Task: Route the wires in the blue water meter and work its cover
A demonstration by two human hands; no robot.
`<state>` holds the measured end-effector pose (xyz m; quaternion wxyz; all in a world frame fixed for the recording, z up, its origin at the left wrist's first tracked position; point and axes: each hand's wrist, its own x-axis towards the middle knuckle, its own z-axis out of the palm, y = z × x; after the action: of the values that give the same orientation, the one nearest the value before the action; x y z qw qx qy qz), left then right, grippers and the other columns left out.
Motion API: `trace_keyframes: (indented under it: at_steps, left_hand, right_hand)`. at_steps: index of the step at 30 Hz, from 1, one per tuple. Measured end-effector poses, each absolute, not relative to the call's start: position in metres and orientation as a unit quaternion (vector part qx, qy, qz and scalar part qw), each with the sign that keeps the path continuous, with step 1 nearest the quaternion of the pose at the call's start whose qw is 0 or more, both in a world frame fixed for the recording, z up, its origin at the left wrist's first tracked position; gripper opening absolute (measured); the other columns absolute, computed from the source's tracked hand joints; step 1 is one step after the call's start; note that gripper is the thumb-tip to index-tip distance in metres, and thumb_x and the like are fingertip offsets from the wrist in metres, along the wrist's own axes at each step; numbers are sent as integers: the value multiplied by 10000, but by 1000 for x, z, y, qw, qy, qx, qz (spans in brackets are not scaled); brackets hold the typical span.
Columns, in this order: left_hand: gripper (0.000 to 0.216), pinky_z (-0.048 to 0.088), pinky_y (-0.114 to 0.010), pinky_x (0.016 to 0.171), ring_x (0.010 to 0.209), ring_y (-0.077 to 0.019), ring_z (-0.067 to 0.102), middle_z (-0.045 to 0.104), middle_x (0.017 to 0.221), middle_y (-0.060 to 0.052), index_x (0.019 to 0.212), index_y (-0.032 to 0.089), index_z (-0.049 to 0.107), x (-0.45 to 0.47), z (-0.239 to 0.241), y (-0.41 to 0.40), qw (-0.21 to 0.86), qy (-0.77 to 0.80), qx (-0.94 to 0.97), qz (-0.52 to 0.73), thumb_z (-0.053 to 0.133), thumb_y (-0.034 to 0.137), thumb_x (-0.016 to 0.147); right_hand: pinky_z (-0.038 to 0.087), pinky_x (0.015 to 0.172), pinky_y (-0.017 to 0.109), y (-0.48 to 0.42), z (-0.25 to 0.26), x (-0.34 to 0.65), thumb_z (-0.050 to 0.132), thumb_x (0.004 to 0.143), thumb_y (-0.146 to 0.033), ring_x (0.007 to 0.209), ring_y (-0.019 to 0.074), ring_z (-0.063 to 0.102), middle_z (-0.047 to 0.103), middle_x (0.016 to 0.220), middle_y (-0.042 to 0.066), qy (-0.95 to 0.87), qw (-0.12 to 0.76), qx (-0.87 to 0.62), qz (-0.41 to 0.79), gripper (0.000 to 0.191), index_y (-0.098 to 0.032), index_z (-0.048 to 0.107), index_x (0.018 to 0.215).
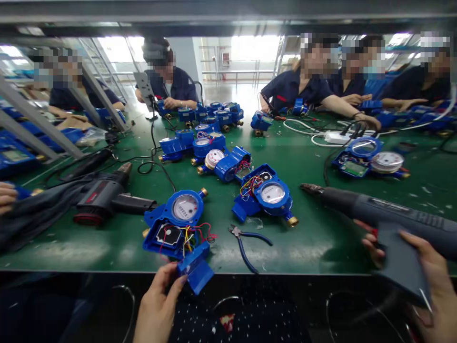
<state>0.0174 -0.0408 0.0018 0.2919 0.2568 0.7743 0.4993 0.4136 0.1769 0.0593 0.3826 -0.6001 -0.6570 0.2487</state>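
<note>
At the table's front edge my left hand (162, 290) pinches a blue plastic cover (197, 269), which hangs at the lower side of an opened water meter (183, 208). Red, yellow and white wires (191, 238) spill from that meter's open box. On the right, my right hand (424, 267) is wrapped around the handle of a dark grey heat gun (389, 214), whose metal nozzle points left over the table. Diagonal cutters (246, 243) with blue handles lie spread between my hands. Behind them sits another opened meter (273, 193) with its wires exposed.
A second heat gun (103, 197) lies at left beside dark cloth. More blue meters (214, 159) extend across the green table (117, 252). One opened meter (385, 162) and a white power strip (337, 137) are at right. Several co-workers sit opposite; a person's hand shows at far left.
</note>
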Motion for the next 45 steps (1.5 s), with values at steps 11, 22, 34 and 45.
trace_keyframes:
  at_steps: [11,22,34,45]
  left_hand:
    - [290,412,-291,732,727,-196,553,602,769,-7,798,226,570,22,12,-32,160,822,348,421,671,427,615]
    - [206,416,-243,760,801,-155,577,638,805,0,840,202,516,22,10,-27,297,722,239,578,647,256,690]
    - [367,406,-287,904,976,-178,585,654,928,-37,966,173,534,19,16,-28,432,577,149,677,702,247,648]
    - [363,411,-314,913,953,-174,591,639,1018,-61,1016,178,523,22,19,-30,431,593,151,663,666,252,690]
  right_hand:
    - [403,734,491,211,59,380,452,761,-566,1147,429,374,380,1178,376,-468,261,-802,265,756,75,460,1163]
    - [430,808,471,100,12,225,684,624,-351,1054,346,445,442,1162,185,-924,91,-364,64,664,-174,472,1228]
    - [489,759,289,65,21,223,432,693,-172,886,172,526,484,968,71,-848,189,-357,342,356,-193,404,1048]
    - [411,849,436,54,24,203,565,627,-219,993,275,430,430,1091,142,-891,237,-335,195,642,-125,366,1231]
